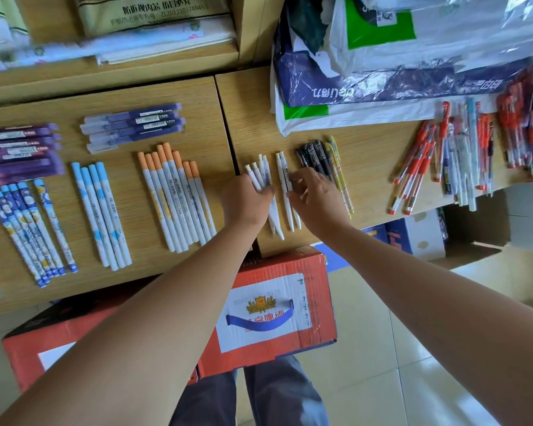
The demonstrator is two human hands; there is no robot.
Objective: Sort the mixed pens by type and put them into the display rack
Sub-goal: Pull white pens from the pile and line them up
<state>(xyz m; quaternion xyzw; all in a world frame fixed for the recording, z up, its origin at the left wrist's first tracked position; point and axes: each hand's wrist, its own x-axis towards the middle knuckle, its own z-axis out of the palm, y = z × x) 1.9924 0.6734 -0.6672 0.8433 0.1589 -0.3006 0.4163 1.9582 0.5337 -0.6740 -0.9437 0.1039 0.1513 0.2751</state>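
Sorted pen groups lie on a wooden counter (197,96). My left hand (243,201) grips a small bunch of white pens (260,173) near the middle. My right hand (316,198) pinches two more white pens (283,176) lying just to the right. Black pens (313,155) and yellow pens (339,173) lie beside my right hand. Orange-capped pens (176,195), light-blue-capped pens (100,213), dark blue patterned pens (28,229) and purple pens (133,126) lie in rows to the left. No display rack is in view.
A mixed heap of red and white pens (450,158) covers the counter's right end. Plastic bags (397,66) sit at the back right. A red cardboard box (274,305) stands on the floor below the counter edge. Shelves with paper goods (136,32) rise behind.
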